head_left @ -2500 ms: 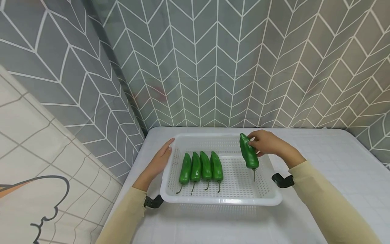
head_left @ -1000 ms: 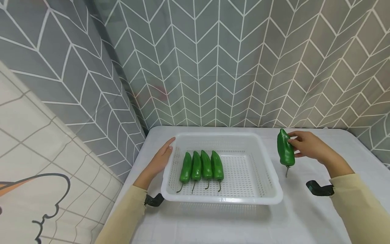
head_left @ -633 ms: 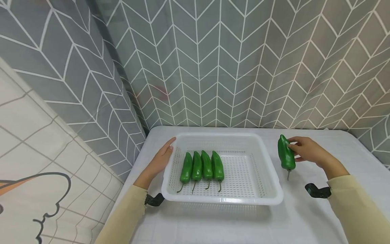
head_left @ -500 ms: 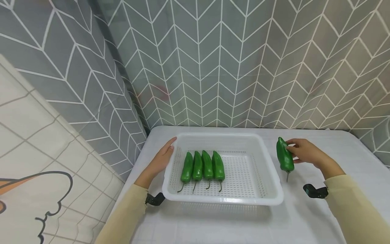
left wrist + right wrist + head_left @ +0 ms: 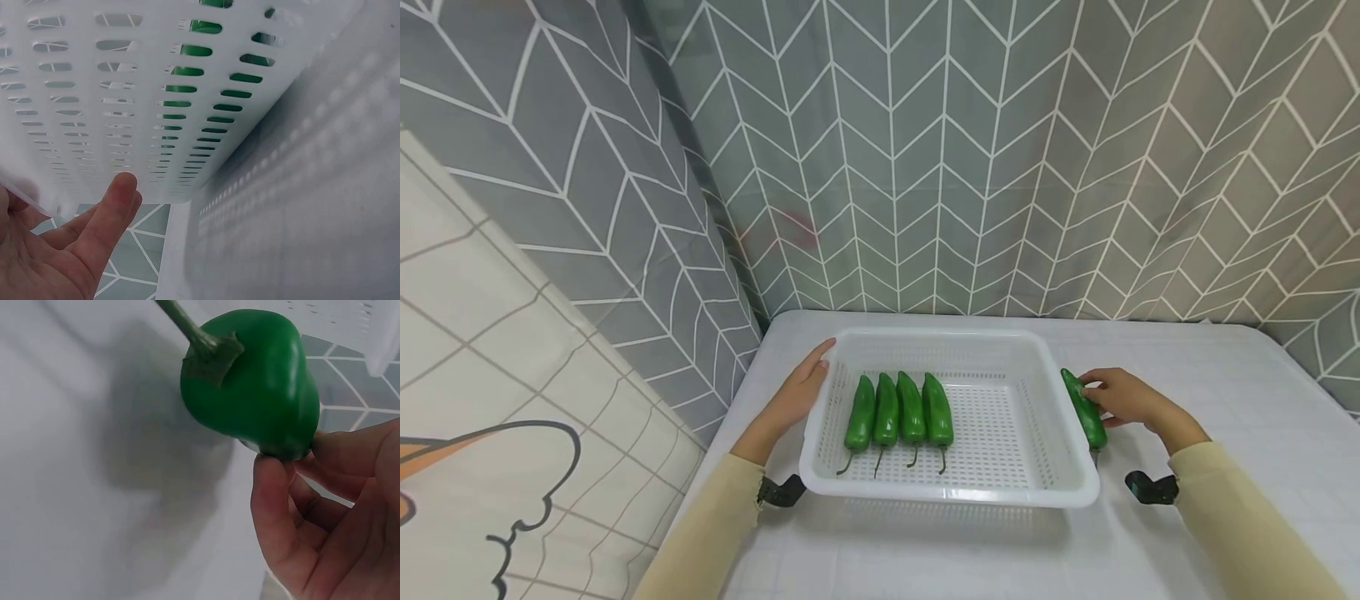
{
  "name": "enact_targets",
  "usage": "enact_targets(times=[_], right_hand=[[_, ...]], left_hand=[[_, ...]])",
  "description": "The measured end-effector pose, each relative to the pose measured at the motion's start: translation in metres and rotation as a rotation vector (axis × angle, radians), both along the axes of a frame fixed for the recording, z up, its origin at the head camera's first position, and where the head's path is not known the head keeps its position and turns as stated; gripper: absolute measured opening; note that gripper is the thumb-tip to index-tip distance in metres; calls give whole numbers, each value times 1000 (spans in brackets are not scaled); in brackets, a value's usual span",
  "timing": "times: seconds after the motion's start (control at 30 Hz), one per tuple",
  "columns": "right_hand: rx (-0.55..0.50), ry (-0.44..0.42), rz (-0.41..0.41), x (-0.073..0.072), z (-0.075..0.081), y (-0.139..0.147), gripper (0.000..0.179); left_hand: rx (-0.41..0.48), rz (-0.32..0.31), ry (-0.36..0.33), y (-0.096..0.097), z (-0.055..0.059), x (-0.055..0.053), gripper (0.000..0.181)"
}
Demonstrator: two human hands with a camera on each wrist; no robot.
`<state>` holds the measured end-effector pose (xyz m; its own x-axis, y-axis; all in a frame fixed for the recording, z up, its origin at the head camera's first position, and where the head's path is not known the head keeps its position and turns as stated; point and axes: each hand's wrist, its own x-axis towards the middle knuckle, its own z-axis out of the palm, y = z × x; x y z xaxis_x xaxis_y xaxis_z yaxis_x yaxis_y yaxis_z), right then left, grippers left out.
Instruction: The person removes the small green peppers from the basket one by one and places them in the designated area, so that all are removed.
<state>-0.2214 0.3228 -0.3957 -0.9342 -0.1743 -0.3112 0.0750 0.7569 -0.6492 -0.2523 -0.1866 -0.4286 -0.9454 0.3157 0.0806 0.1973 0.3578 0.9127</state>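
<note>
My right hand [image 5: 1126, 397] pinches a glossy green pepper [image 5: 1084, 408] by its side, between thumb and fingers. This pepper is just outside the right wall of a white perforated plastic basket [image 5: 947, 493], low over the table, its stem toward me. The right wrist view shows the held pepper [image 5: 262, 381] with its shadow on the cloth. Whether its tip touches the cloth is hidden. At the basket's left rim, my left hand [image 5: 795, 396] holds on, thumb at the edge and fingers along the outer wall. Several green peppers [image 5: 898, 411] lie side by side in the basket's left half.
White cloth covers the table [image 5: 1210, 367]. A grey chevron-patterned curtain [image 5: 955, 167] hangs behind it, and a pale grid-patterned cloth [image 5: 497, 333] hangs at the left. Each wrist wears a black camera mount [image 5: 1152, 487].
My right hand has carried the pepper from above the basket out over its right side, then lowered it, shifting slightly left beside the wall. The left hand stays at the rim.
</note>
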Motion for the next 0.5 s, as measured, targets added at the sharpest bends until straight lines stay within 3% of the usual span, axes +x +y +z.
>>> enact_targets(times=[0.5], right_hand=[[19,-36,1,-1,-15,-10,38]], left_hand=[[10,-18,10,0,0,1,52]])
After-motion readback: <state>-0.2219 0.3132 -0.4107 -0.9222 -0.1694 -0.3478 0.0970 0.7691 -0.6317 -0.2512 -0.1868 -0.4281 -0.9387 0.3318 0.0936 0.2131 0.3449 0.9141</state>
